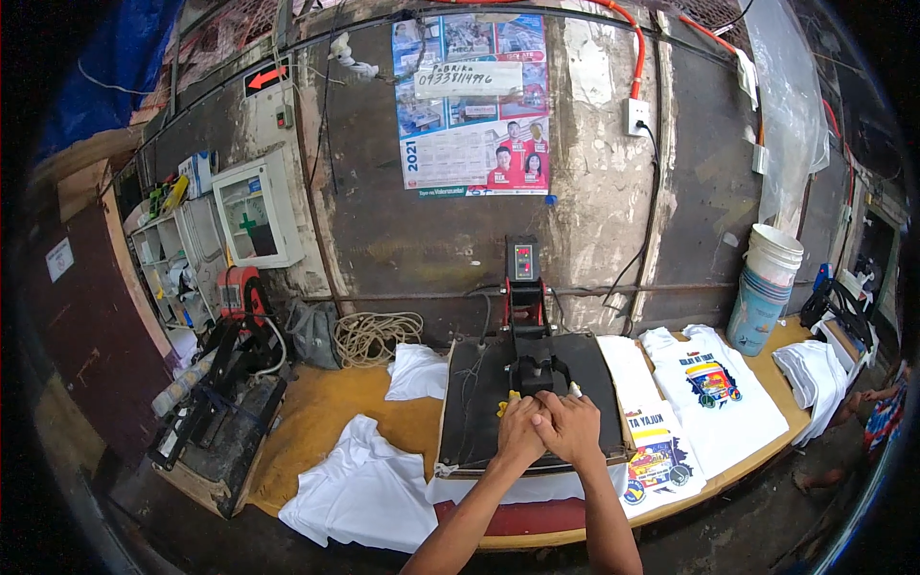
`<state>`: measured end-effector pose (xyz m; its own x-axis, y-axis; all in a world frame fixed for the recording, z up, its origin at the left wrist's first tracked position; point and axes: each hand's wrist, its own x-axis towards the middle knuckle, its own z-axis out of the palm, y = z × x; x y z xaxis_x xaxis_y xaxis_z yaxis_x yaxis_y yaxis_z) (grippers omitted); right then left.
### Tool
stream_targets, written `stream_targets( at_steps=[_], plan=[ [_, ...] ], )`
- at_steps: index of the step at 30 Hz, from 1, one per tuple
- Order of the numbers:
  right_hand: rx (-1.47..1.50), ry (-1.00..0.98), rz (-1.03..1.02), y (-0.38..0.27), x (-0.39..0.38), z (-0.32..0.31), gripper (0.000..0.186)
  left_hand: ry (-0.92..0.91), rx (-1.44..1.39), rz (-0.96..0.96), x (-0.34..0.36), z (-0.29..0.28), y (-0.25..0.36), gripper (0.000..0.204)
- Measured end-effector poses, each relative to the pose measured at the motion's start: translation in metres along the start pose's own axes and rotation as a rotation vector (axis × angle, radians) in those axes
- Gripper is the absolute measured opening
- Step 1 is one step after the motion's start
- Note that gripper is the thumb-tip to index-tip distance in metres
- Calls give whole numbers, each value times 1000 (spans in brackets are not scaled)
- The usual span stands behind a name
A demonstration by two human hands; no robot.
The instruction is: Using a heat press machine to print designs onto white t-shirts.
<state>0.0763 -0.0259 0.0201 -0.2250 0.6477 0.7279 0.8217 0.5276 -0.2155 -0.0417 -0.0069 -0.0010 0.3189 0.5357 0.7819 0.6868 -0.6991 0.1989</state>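
Since my left hand (522, 428) and right hand (567, 428) lie together, overlapping on the lever (575, 389) of the heat press (533, 369), I judge the pressing step to be in hand. White fabric (546, 487) shows under its front edge. How tightly my fingers wrap the lever, I cannot tell. The next move, I reckon, calls for steady downward weight, with skin clear of the black platen (476, 383).
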Motion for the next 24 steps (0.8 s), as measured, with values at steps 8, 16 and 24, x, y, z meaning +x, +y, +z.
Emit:
stream_targets(
  at_steps=[8,16,24],
  plan=[
    [74,30,13,-5,7,-10,42,-20,-58,-67,7,-8,3,24],
    [-72,-300,-58,1,11,-20,28,-113,-912,-508,20,-32,-21,33],
    [-217,-129,-111,26,-22,48,15,-927,-400,-389,66,-36,0,67]
  ],
)
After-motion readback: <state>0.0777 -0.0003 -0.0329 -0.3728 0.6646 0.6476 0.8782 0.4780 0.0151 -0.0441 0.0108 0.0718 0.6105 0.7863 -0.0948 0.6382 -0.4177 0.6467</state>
